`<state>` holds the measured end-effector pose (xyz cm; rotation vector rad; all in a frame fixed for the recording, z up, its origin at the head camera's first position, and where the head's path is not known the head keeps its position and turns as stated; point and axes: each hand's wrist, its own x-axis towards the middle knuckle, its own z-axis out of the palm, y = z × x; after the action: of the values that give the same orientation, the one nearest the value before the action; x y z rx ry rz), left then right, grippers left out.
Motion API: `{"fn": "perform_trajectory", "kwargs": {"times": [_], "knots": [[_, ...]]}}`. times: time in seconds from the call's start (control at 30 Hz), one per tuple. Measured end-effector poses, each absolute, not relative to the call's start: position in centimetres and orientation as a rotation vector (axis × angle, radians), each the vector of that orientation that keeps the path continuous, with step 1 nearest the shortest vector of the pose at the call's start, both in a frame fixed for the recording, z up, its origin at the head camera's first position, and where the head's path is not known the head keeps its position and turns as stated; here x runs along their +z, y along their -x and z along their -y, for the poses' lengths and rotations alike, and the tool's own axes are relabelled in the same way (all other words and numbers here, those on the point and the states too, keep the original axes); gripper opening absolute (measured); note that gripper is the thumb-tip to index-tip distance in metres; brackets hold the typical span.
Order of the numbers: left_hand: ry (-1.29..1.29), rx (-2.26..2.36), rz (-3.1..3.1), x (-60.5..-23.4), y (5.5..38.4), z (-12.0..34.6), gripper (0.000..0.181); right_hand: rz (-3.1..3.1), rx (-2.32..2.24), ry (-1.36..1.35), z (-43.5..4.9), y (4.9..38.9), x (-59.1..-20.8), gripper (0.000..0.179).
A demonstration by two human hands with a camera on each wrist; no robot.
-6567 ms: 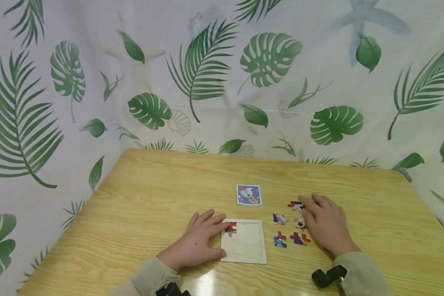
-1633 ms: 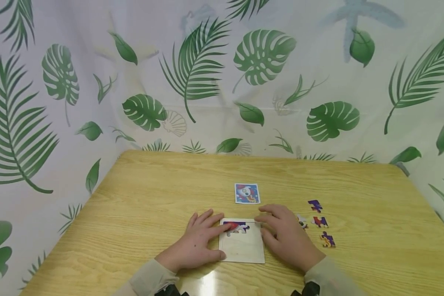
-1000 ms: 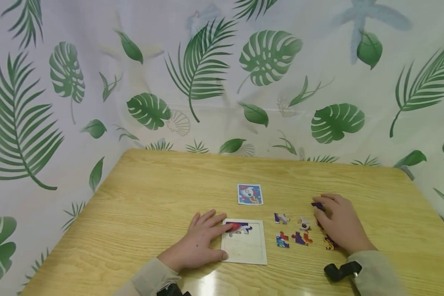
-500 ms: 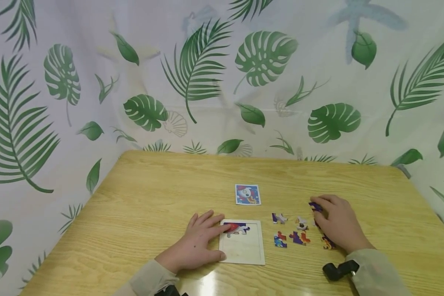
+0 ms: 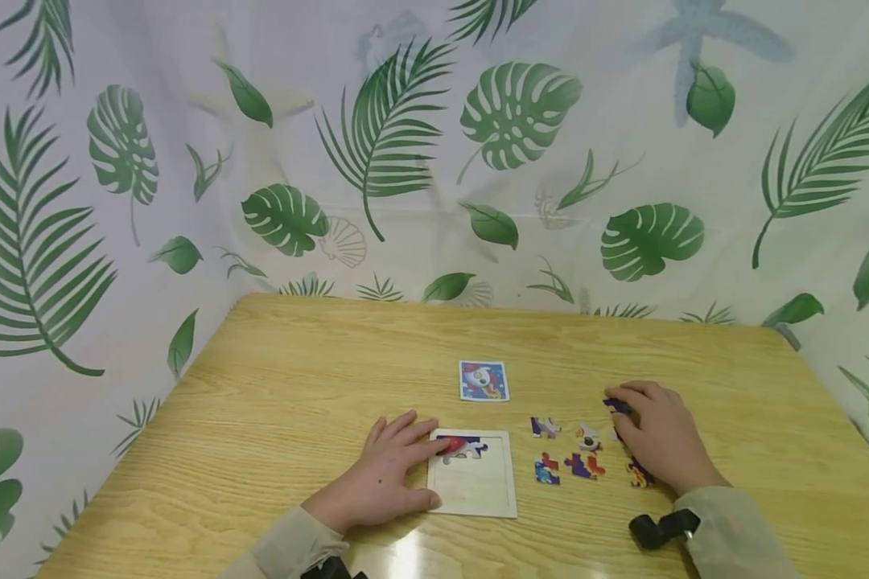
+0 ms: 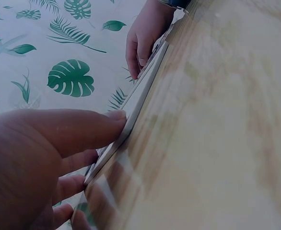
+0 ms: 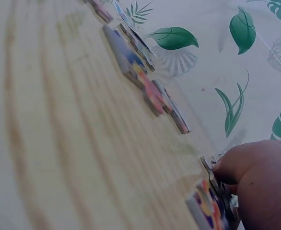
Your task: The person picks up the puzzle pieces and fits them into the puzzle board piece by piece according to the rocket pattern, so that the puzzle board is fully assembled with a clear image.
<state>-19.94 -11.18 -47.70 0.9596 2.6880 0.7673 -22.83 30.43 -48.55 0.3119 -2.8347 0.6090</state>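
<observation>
Spread flat at the left side of a pale square puzzle tray (image 5: 512,482), my left hand (image 5: 387,474) rests with its index fingertip on the red part of the joined puzzle pieces (image 5: 472,452) in the upper left corner. Its thumb (image 6: 90,127) presses on the tray's edge in the left wrist view. Over on the right, my right hand (image 5: 655,434) pinches a purple puzzle piece (image 5: 615,405) between thumb and index finger. Under and beside its palm lie more pieces, partly hidden, including a purple and orange piece (image 5: 640,474).
Several loose pieces lie between the tray and my right hand, among them a white one (image 5: 588,437) and a blue and red one (image 5: 547,469). Behind the tray lies a small picture card (image 5: 483,380). A leaf-printed curtain (image 5: 420,161) borders the wooden table (image 5: 297,362).
My right hand has gone from the tray's right edge to the loose pieces on the right and stayed there over the last second. A second piece has joined the first in the tray.
</observation>
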Motion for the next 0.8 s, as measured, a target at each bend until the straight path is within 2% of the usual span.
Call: {"fn": "perform_trajectory", "kwargs": {"times": [0.3,0.67,0.8], "knots": [[-0.955,0.74,-2.69,-47.86,20.04,11.33,0.075,2.826,0.619,-0.342,-30.5,22.73,-48.6,0.041],[-0.938,0.758,-2.685,-47.84,20.14,11.29,0.073,2.825,0.704,-0.274,-30.78,22.78,-48.41,0.03],[-0.939,0.762,-2.688,-47.93,20.13,11.33,0.073,2.835,0.686,-0.271,-30.64,22.74,-48.42,0.035]]}}
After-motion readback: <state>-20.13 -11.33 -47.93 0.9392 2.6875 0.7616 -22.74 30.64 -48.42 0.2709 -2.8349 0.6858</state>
